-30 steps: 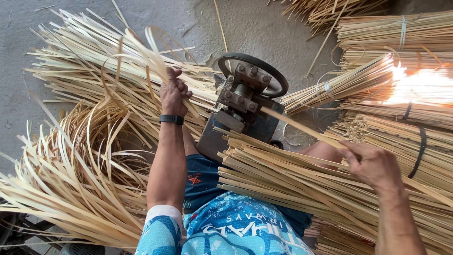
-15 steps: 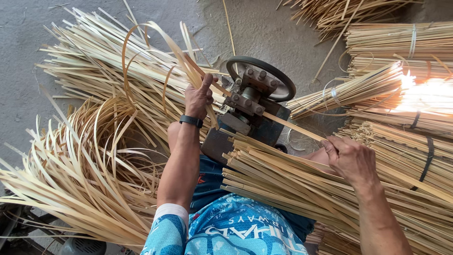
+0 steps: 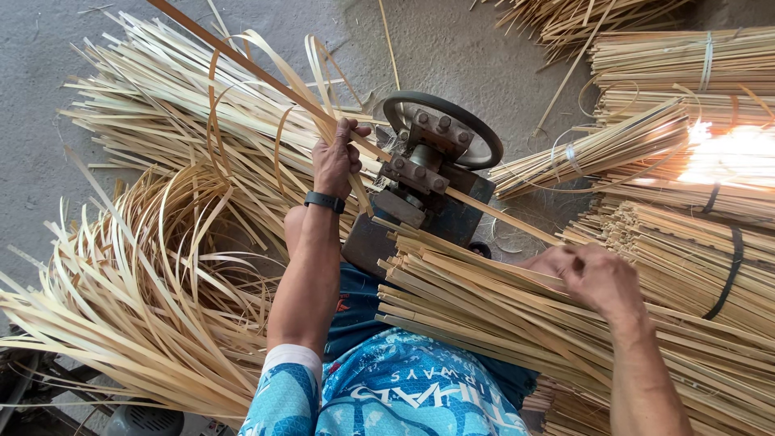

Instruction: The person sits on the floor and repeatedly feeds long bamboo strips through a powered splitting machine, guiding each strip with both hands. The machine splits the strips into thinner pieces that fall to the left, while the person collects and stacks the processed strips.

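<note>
Left hand [image 3: 335,161] grip is closed around thin bamboo strips [image 3: 266,77], pinching them just left of the splitting machine [image 3: 424,182]. The strips fan up and to the far left from the fist, some curling in loops. One longer, darker strip runs diagonally from the far left corner through the grip and into the machine. Black wristband [image 3: 324,201] on that wrist.

Right hand [image 3: 597,278] grip is narrow, fingers curled onto the top of a stack of bamboo slats [image 3: 500,311] lying across the lap, near right of the machine. Cannot tell whether it actually pinches one slat or just rests on them. One slat [image 3: 500,216] sticks out of the machine's right side toward this hand.

Machine is dark metal with bolts and a round handwheel [image 3: 484,137] at its far side, standing on the concrete floor [image 3: 48,137].

Pile of split curled strips [image 3: 129,299] near left. Tied bundles of slats [image 3: 686,242] on the right, more bundles [image 3: 678,64] far right. Blue patterned shirt [image 3: 404,396] at the near edge.
</note>
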